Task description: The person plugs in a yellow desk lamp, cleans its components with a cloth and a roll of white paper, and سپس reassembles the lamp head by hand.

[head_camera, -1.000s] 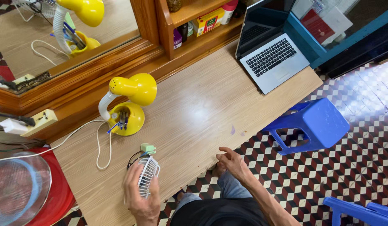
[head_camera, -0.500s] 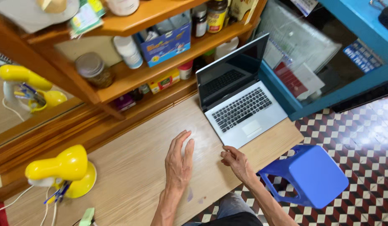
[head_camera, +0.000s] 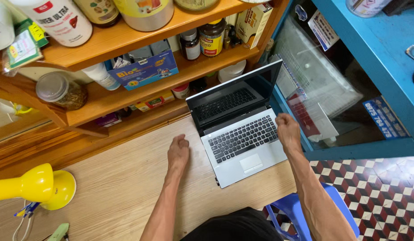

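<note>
Silver and black, the open laptop (head_camera: 239, 129) now sits between my two hands, where half a second ago my left hand lay flat and spread on the worktop (head_camera: 113, 187) and my right rested by the laptop's near corner. Both have moved up towards it. My left hand (head_camera: 178, 150) is curled into a loose fist, fingers (head_camera: 180, 142) tucked under, resting on bare wood just left of the keyboard. My right hand (head_camera: 287, 128) is also closed, at the laptop's right edge; whether it touches the casing, I cannot tell. Neither holds anything.
</note>
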